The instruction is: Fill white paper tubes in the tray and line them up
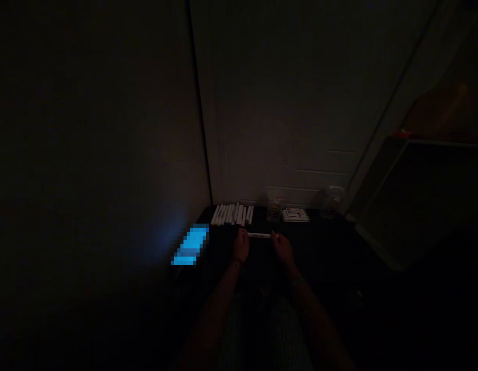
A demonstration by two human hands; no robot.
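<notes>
The view is very dark. A white marker [259, 235] lies level between my two hands, above the dark table. My left hand [241, 245] pinches its left end, and my right hand [282, 247] has its right end between closed fingers. Just beyond my left hand, a row of several white markers [231, 214] lies side by side near the back edge. Past my right hand sits a stack of white markers [296, 215], beside a clear container [275, 210] with a label.
A second clear container [332, 202] stands at the table's back right. On the left glows a blue, pixelated screen [191, 245]. A pale wall [262, 129] rises behind the table [316, 252], and a shelf-like frame [435, 141] is on the right.
</notes>
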